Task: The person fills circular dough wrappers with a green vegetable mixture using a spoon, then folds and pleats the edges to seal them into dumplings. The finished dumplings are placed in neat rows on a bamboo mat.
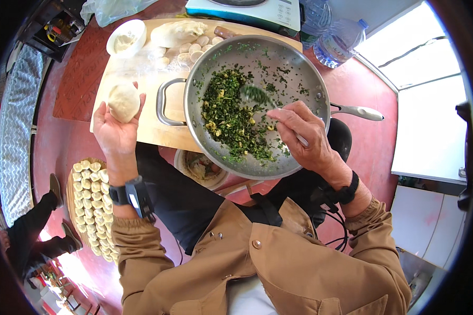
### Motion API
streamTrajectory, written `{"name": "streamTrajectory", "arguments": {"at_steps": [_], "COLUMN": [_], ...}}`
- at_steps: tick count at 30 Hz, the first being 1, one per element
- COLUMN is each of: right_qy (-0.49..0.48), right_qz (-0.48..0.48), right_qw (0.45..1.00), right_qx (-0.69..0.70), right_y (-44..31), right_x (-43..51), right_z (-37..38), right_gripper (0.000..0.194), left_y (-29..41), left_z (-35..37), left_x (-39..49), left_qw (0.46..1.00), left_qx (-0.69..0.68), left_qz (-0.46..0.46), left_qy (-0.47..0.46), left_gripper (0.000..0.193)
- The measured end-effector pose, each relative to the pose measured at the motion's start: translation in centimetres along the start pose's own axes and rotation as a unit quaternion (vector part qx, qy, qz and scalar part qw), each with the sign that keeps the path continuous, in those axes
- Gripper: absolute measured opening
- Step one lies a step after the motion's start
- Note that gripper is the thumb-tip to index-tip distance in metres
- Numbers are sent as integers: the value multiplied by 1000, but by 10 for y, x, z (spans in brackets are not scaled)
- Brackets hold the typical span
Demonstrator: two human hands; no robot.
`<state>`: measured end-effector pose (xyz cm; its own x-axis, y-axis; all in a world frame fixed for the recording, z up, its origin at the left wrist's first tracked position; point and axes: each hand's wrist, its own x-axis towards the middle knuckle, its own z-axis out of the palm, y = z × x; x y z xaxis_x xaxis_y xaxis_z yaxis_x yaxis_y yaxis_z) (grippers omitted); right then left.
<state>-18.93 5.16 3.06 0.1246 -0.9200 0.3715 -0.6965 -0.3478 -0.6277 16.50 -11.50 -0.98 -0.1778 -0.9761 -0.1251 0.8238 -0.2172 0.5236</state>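
A round dumpling wrapper (124,102) of pale dough rests on the palm and fingers of my left hand (118,132), left of the pan. My right hand (305,136) grips a metal spoon (302,139) over the large steel pan (256,172). The spoon's bowl is blurred and appears to carry green filling. Chopped greens with yellow egg-like bits (230,114) are heaped in the pan's left and middle, with scraps stuck on its walls. Behind the pan, several small dough rounds (191,51) and a dough lump (177,33) lie on the floured wooden board (118,75).
A white bowl of flour (126,38) and a rolling pin (225,32) are on the board. An induction cooker (256,15) and water bottles (337,43) stand behind. Finished dumplings (92,204) fill a round tray at left, near another person's legs (39,228). A bucket (201,169) sits below the board.
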Motion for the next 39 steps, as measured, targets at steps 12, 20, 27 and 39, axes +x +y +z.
{"name": "streamTrajectory", "arguments": {"at_steps": [12,20,27,39], "right_qy": [1,-139,-95,-22], "right_qz": [6,-38,-8,124], "right_qw": [999,989,977,992], "right_qx": [-34,36,189,-2], "right_y": [43,30,-4,33], "right_x": [61,45,27,14], "right_z": [5,15,10,-23], "right_gripper": [24,23,23,22], "left_y": [-29,-50,-65,-62], "left_z": [23,31,42,60], "left_x": [-64,-72,-71,-83], "left_qw": [993,977,991,998], "left_qx": [-115,-183,-93,26], "left_qz": [18,-83,-90,-57], "left_qy": [-24,-73,-24,-2], "left_gripper": [37,40,40,40]}}
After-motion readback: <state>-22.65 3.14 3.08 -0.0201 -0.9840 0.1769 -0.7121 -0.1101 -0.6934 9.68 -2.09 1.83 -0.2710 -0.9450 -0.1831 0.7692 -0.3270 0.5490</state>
